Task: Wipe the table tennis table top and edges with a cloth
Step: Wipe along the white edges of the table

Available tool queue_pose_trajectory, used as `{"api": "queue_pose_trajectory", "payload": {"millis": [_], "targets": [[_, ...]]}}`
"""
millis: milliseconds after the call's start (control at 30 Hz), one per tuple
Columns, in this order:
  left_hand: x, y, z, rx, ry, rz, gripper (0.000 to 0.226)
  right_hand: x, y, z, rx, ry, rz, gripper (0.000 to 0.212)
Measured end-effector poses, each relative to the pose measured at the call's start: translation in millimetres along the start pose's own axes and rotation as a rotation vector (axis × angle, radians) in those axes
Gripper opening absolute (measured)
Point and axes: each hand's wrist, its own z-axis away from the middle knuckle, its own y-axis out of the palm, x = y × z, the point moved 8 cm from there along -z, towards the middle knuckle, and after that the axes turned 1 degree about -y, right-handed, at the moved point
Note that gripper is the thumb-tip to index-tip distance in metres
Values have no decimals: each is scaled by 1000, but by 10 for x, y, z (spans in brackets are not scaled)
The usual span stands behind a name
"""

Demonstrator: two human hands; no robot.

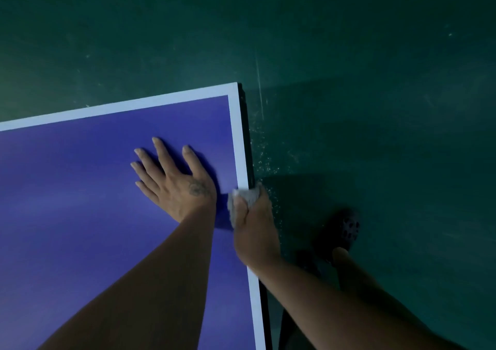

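The table tennis table (80, 188) has a blue top with a white border line and a dark side edge (248, 140) on the right. Its far right corner lies near the frame's middle. My left hand (174, 178) rests flat on the blue top, fingers spread, holding nothing. My right hand (255, 229) grips a grey cloth (245, 195) wrapped over the white border and the dark side edge. My thumb lies on top and my fingers curl down over the side.
Dark green floor (375, 81) surrounds the table, with pale specks scattered beside the side edge. My foot in a dark perforated clog (347, 227) stands on the floor just right of the table.
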Motion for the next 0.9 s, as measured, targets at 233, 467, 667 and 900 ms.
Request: {"api": "queue_pose_trajectory", "payload": {"millis": [233,467,667,900], "targets": [[25,3,-4,-83,15,4,69,1224,-103,-1136,25,-159,-56,40],[17,-8,-9,-120,36,13,66,1372,-173,-1283,-63,-143,-64,37],[-23,-46,21,-95,40,16,64,561,-120,-355,-47,-158,64,81],[-7,-43,7,-105,37,31,64,766,-103,-651,-199,3,162,59]]}}
